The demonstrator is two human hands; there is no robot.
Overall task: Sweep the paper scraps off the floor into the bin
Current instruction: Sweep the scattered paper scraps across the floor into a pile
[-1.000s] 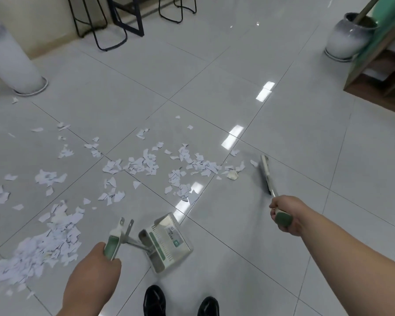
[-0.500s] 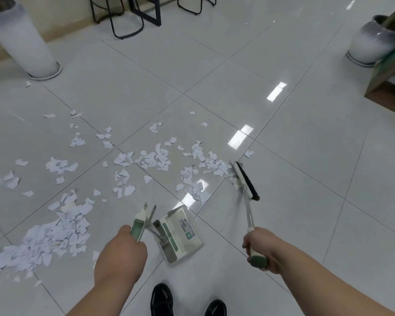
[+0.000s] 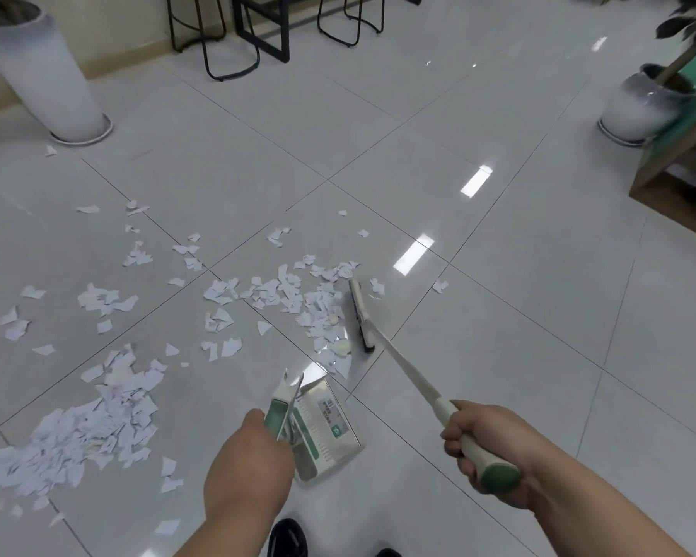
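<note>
White paper scraps [image 3: 318, 311] strewn over floor [image 3: 499, 355], pile cut off at left edge. Right hand [image 3: 487, 448] wraps broom [image 3: 359, 313] handle, bristles against scraps. Left hand [image 3: 246, 464] grips dustpan [image 3: 330, 432] handle, fingers hidden.

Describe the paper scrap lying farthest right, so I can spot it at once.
Find the broom head in the middle of the floor. To its right, just below the long bright reflection, lies one small white scrap. Unlike the other scraps, which crowd the broom's left side or hug its tip, it sits alone on bare tile.
</note>
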